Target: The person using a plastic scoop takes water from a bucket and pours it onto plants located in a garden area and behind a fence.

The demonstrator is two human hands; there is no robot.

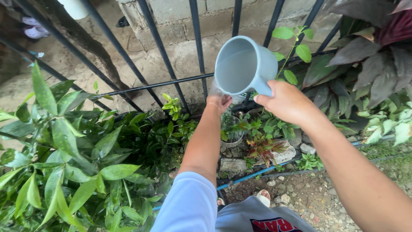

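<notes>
Gravel and a blue hose [257, 174] lie nearest me, this side of the small pot [231, 131]. My right hand [286, 103] is wrapped around the handle of the grey dipper [244, 64], holding it just above the pot and a little beyond it, mouth tipped toward me and to the left. My left hand [219, 102] is cupped palm-up under the dipper's lower rim, directly over the pot; it is the nearer hand to the plant. A red-leaved plant [264, 148] and stones [234, 164] sit beside the pot. Behind the pot stands the black railing [197, 47], then the block wall [184, 17].
</notes>
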